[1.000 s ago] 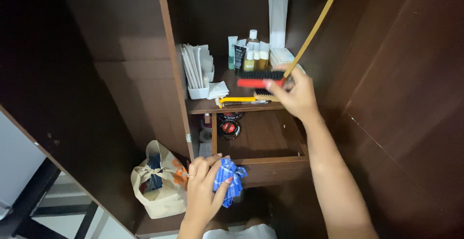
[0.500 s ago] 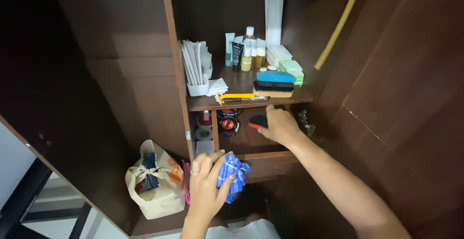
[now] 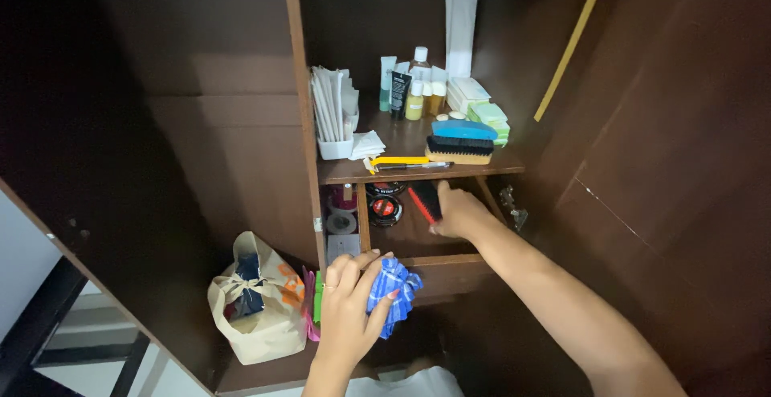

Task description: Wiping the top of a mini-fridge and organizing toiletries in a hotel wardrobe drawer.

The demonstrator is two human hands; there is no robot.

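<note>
Head view: a paper bag (image 3: pixel 255 305) is seen on the cupboard floor at left. A blue checked cloth (image 3: pixel 391 293) is gripped in the left hand (image 3: pixel 351 301). A red-backed brush (image 3: pixel 424 202) is held by the right hand (image 3: pixel 459 214) inside the lower compartment, not yet released. Another brush (image 3: pixel 459 144) lies on the shelf (image 3: pixel 418 171) above.
</note>
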